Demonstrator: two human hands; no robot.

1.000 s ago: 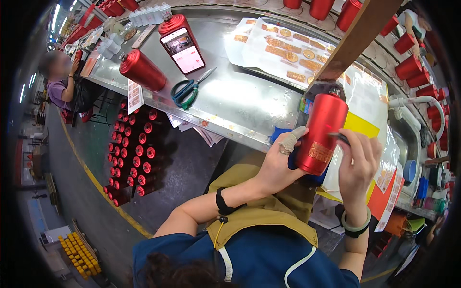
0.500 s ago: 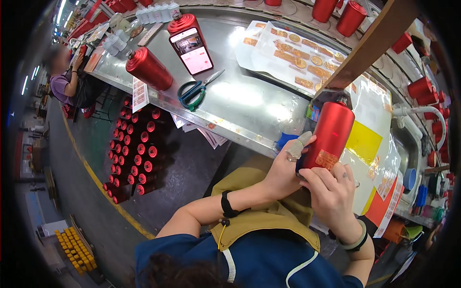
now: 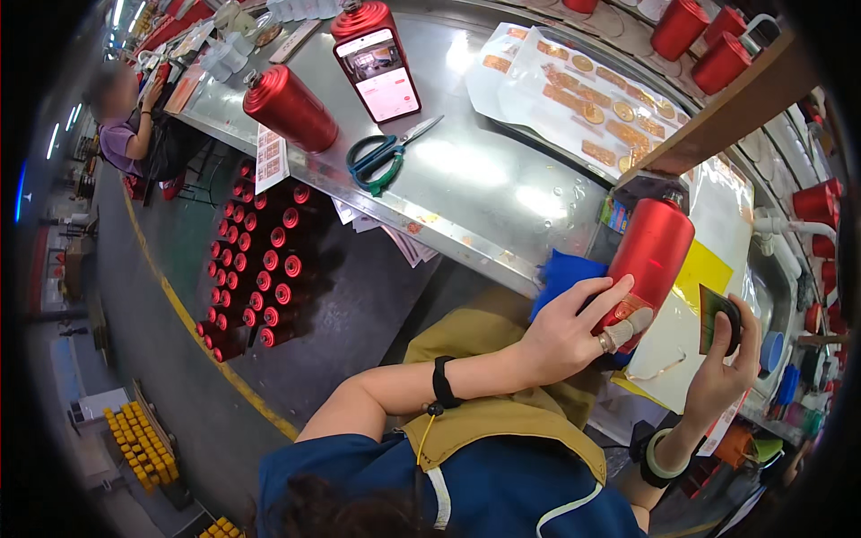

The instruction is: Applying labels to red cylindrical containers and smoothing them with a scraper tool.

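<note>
A red metal bottle lies tilted over a blue cloth, its neck toward the wooden post. My left hand grips its lower end, with a pale ribbed cover on one digit. Those fingers partly hide a gold decal on the bottle. To the right, my right hand is raised off the bottle, its fingers closed on a flat scraper with a rounded black part and a greenish, straight-edged face. Below it, a thin clear strip lies on the pale sheet.
Green-handled scissors, a phone leaning on one red bottle, and another red bottle stand or lie on the metal table. Gold decal sheets lie behind; a wooden post rises nearby. Several red bottles stand on the floor. A person sits left.
My right hand has left the bottle and moved right, and the scraper now shows in it. My left hand has shifted over the decal. The view has turned slightly.
</note>
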